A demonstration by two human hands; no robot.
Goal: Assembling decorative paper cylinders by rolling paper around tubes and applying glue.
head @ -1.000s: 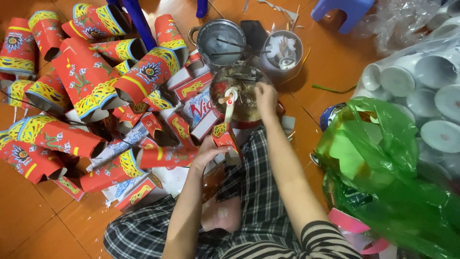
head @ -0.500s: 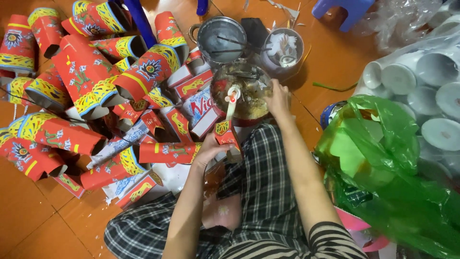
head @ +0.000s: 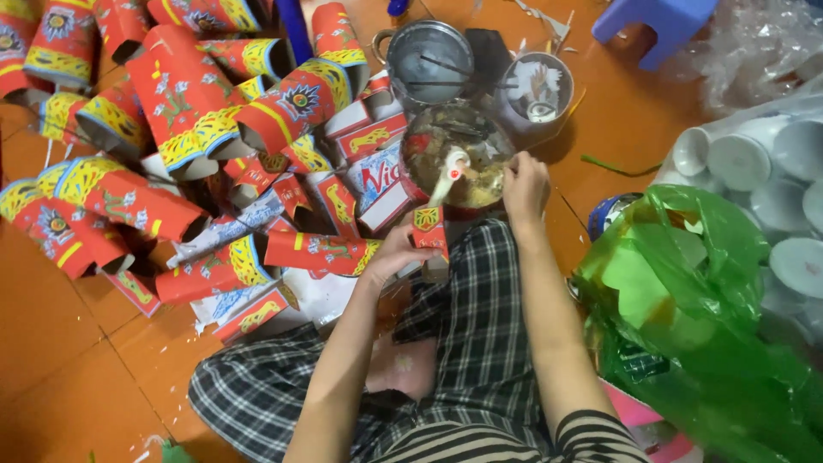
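small red-and-gold paper box [head: 428,229] sitting over the lap on an orange tiled floor [head: 51,343] | left hand [head: 396,255] gripping its lower edge | right hand [head: 525,184] curling at the paste bowl [head: 454,154] rim, grip unclear | brush [head: 447,171] leaning in bowl | red paper tubes [head: 180,103] lying heaped, partly cut off

Left hand [head: 396,255]: grips small red paper box [head: 428,230], frame centre.
Right hand [head: 525,184]: at glue bowl [head: 454,156] rim.
Upper left: red paper tubes [head: 184,94] piled.

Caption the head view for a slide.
Left hand holds a small red paper box; right hand rests at a glue bowl.
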